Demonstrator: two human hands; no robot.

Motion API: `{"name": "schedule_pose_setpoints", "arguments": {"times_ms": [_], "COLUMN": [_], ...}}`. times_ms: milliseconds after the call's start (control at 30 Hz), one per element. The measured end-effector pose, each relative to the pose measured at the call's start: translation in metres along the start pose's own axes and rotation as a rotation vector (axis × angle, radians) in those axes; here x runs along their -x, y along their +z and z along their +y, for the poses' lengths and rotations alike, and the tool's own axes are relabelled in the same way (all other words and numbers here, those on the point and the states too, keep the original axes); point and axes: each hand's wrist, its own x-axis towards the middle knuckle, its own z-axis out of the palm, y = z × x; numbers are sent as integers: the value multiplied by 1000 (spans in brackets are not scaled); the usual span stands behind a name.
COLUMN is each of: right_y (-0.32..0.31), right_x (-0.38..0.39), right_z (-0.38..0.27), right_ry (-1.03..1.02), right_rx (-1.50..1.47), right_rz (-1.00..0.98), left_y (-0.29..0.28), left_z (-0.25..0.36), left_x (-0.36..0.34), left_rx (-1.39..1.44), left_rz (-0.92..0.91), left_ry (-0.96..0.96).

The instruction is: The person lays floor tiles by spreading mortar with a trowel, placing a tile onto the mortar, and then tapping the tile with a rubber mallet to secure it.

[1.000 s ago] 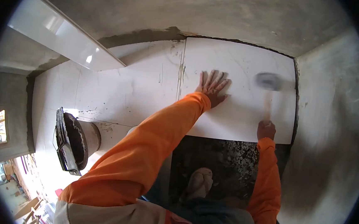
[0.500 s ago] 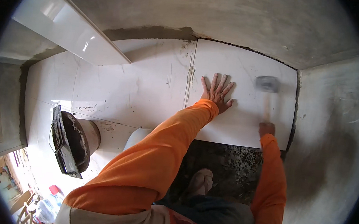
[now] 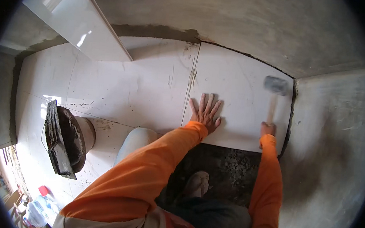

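My left hand [image 3: 206, 115] lies flat with fingers spread on a large white floor tile [image 3: 240, 75], close to the joint with the neighbouring tile. In my right hand [image 3: 268, 129] is the wooden handle of a mallet [image 3: 276, 85] with a dark grey head. The mallet head is smeared by motion over the tile's right part; whether it touches the tile I cannot tell. The tile meets the grey walls at its far and right edges with a dark gap. Its near edge borders dark, rough ground.
A mortar-stained bucket [image 3: 89, 133] with a notched trowel [image 3: 58, 141] across its mouth stands on laid tiles at left. A glossy white tile [image 3: 81, 20] leans at the upper left. Grey walls [image 3: 331, 158] close in the far and right sides. My sandalled foot [image 3: 197, 183] is on the rough ground.
My left hand has slid nearer and slightly left on the tile, still flat. The mallet stays in my right hand, its head a little further right. The whole view has shifted slightly.
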Motion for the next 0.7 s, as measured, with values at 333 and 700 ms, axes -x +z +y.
{"name": "schedule_pose_setpoints", "arguments": {"times_ms": [333, 700], "right_y": [6, -38], "right_x": [26, 26], "right_z": [22, -36], "right_ry": [180, -161], "right_rx": [-344, -44], "right_rz": [-112, -130], "left_y": [5, -1], "left_z": [1, 0], "left_x": [15, 11], "left_rx": [18, -36], "left_rz": [-1, -1], "left_ry": [-19, -35]}}
